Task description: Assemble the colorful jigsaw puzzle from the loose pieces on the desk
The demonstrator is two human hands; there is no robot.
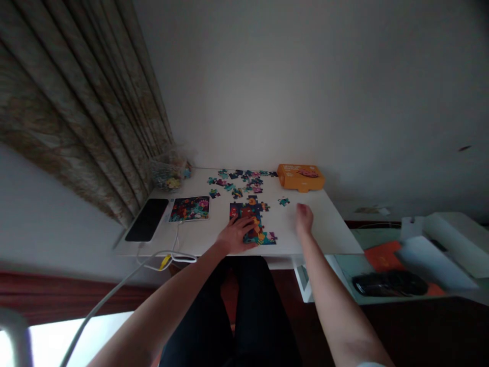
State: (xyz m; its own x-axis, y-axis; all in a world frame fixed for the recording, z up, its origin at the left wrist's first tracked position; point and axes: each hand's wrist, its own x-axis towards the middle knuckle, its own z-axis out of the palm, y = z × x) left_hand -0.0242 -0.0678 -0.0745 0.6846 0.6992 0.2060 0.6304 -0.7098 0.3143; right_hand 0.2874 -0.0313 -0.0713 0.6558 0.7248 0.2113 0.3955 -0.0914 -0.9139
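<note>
My left hand (pixel 237 234) lies flat on a partly built jigsaw puzzle (pixel 248 214), covering its lower left part. My right hand (pixel 304 219) hangs to the right of the puzzle, fingers bunched, with nothing visible in them. It is closest to a lone teal puzzle piece (pixel 283 201). Several loose pieces (pixel 240 178) are scattered beyond the puzzle on the white table (pixel 321 214). An orange cardboard puzzle box (pixel 301 177) lies at the far right, and a colourful floral picture card (pixel 190 209) lies to the left.
A black tablet or phone (pixel 146 219) lies at the table's left edge, with a clear bag (pixel 168 173) in the far corner. A white cable (pixel 164 260) hangs over the front edge. A curtain (pixel 76 112) hangs left; a lower surface with papers (pixel 382 260) sits right.
</note>
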